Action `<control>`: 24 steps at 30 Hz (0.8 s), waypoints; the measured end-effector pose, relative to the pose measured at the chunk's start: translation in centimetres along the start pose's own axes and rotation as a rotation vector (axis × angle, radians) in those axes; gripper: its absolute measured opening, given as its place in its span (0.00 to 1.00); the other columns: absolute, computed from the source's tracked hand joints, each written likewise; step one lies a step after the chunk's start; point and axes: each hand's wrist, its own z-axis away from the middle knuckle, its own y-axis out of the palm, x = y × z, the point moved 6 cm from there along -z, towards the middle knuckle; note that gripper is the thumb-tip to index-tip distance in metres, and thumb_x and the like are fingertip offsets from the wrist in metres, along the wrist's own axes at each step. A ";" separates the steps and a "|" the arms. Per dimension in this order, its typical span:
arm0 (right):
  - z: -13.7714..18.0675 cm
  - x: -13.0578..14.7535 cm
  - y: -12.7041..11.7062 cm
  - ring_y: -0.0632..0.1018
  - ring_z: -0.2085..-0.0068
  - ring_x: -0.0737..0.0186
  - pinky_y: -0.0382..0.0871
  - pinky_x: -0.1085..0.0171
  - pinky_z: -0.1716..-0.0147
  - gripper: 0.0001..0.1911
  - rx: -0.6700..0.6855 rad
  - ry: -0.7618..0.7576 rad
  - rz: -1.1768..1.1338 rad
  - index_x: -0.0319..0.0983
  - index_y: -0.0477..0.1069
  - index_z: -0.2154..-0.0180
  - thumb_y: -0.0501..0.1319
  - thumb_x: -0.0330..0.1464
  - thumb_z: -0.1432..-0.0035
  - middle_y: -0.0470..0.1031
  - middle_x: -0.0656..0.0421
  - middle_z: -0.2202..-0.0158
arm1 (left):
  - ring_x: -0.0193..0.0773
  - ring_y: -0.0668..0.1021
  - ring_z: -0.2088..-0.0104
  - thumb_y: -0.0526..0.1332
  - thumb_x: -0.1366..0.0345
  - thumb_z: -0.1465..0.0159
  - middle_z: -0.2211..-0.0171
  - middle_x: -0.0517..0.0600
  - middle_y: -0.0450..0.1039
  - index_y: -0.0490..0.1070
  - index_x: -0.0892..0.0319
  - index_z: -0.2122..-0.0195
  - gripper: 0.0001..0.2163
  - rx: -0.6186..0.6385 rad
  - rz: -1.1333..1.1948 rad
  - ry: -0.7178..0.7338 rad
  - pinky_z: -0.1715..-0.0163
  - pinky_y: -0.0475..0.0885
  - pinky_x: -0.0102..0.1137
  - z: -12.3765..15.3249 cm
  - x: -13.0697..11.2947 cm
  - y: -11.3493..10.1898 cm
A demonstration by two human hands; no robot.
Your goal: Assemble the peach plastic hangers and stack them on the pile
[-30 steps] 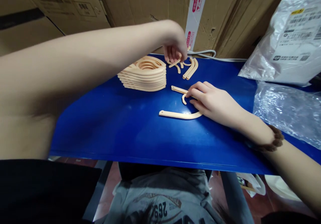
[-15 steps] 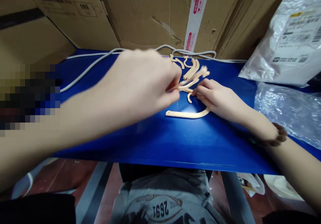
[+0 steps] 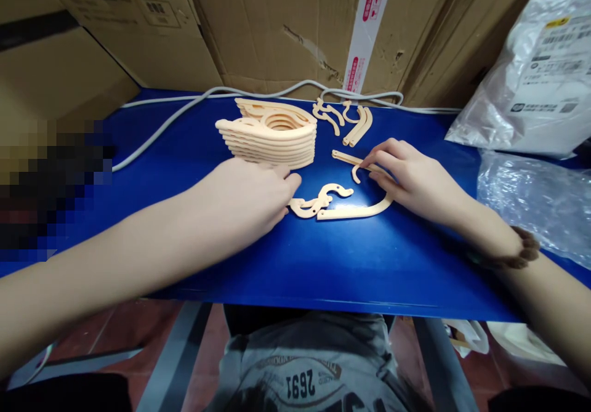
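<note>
Beige plastic folding-hanger parts lie on the blue table. My left hand (image 3: pixel 261 193) is closed, its fingertips pinching the left end of a hooked hanger piece (image 3: pixel 318 206) that lies low on the table. My right hand (image 3: pixel 409 169) has its fingers bent over a straight hanger arm (image 3: pixel 346 156) and beside a small curved hook end (image 3: pixel 356 174); the palm side is hidden. A longer bent hanger arm (image 3: pixel 351 214) lies in front, its right end running under my right hand. A neat stack of hangers (image 3: pixel 272 144) stands just behind my left hand.
More loose hooks (image 3: pixel 327 116) and hanger arms (image 3: pixel 359 127) lie at the back. A white cable (image 3: pixel 184 101) runs along the cardboard boxes (image 3: pixel 286 24). Clear plastic wrap (image 3: pixel 535 209) and a white parcel bag (image 3: pixel 521 85) are at the right.
My left hand has moved down and left, bringing the hooked hanger piece to the table and uncovering the stack. My right hand stays nearly in place over the hanger arm.
</note>
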 end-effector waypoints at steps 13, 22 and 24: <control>0.7 5.3 -1.1 0.75 0.67 0.61 0.65 0.62 0.64 0.14 -0.026 -0.292 -0.103 0.39 0.75 0.63 0.57 0.38 0.27 0.78 0.56 0.67 | 0.50 0.80 0.52 0.51 0.71 0.29 0.48 0.59 0.77 0.73 0.66 0.46 0.15 -0.121 0.158 0.216 0.59 0.76 0.40 -2.7 -3.5 0.5; 0.7 5.2 0.2 0.78 0.61 0.61 0.69 0.63 0.61 0.11 0.113 -0.273 -0.282 0.39 0.77 0.60 0.58 0.35 0.29 0.78 0.55 0.62 | 0.47 0.79 0.50 0.48 0.68 0.24 0.47 0.58 0.77 0.73 0.65 0.45 0.16 -0.276 0.237 0.254 0.52 0.74 0.38 -3.1 -2.6 2.3; 0.7 5.1 0.1 0.77 0.65 0.62 0.68 0.64 0.64 0.09 0.100 -0.228 -0.292 0.39 0.72 0.62 0.56 0.34 0.29 0.78 0.56 0.65 | 0.47 0.79 0.51 0.48 0.68 0.24 0.48 0.57 0.77 0.73 0.65 0.45 0.16 -0.281 0.258 0.248 0.52 0.74 0.38 -3.0 -2.4 2.4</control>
